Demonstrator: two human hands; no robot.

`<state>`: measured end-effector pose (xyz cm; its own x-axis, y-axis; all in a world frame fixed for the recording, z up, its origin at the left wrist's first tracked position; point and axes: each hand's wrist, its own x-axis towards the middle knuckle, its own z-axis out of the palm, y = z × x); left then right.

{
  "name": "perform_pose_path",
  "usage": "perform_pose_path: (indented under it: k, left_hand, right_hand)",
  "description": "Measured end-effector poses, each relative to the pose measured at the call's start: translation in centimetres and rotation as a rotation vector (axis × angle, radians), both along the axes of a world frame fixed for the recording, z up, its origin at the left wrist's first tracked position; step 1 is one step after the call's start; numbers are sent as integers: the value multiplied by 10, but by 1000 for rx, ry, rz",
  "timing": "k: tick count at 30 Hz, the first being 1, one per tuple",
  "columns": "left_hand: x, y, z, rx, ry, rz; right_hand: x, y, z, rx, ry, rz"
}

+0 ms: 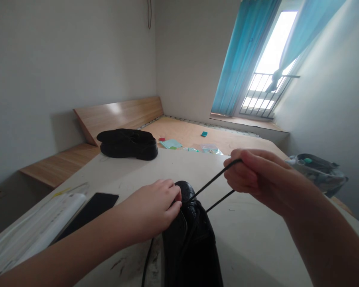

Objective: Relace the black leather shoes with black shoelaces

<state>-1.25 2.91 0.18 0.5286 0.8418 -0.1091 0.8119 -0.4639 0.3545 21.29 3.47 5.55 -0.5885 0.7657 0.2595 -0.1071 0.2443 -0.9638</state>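
Observation:
A black leather shoe (194,247) stands on the white table, toe pointing away from me. My right hand (251,171) is closed around a black shoelace (214,178), pulled up and to the right so that it runs taut from the shoe's lacing. A second stretch of lace runs below it to the same hand. My left hand (158,203) rests on the left side of the shoe near the toe, thumb and fingers pinched at the lacing. What exactly lies in that pinch is hidden. Another lace end hangs down left of the shoe.
A pair of black shoes (128,144) lies at the table's far left. A dark flat tablet or phone (89,213) and a white power strip-like object (42,227) are at the left. Beyond the table (257,239) is a bed (194,133) with small packets; a bag (320,171) stands right.

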Motion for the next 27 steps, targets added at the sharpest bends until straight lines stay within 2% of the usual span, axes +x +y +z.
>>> perform_pose_path:
  k: [5,7,8,10,13,15,16,19,20,21,23,25,26,27]
  left_hand:
    - [-1,7,-7,-64,-43,-11]
    - [-2,9,-6,-92,-78,-7]
    - [-2,9,-6,-102,-101,-10]
    - [-1,10,-4,-120,-175,-28]
    - [2,11,2,-159,-333,-38]
    - [3,10,8,-193,-461,-26]
    - [4,9,11,-215,-544,-30]
    - [3,3,22,-266,-849,-44]
    - [3,-1,26,-255,-941,-41]
    - [2,-5,29,-220,-1010,-29]
    - [-1,-14,36,-105,-1126,8]
    - [-6,-23,42,82,-1207,64]
    - [-9,-27,45,203,-1219,106]
    - [-11,-30,48,325,-1190,151]
  right_hand:
    - [-10,-19,1,882,-753,-451]
    - [-13,-23,3,1086,-870,-530]
    - [-14,-25,4,1100,-861,-527]
    - [-16,-29,8,967,-793,-426]
    - [-21,-35,11,600,-710,-117]
    - [-23,-35,7,431,-742,-1]
    - [-24,-33,3,397,-792,-20]
    - [-22,-20,-15,398,-955,-222]
    - [-21,-14,-21,397,-971,-240]
    - [-21,-8,-26,384,-956,-209]
    - [-20,2,-31,307,-850,-11]
    - [-20,10,-30,183,-701,224]
    - [-19,14,-29,116,-632,296]
    - [-17,16,-27,64,-578,311]
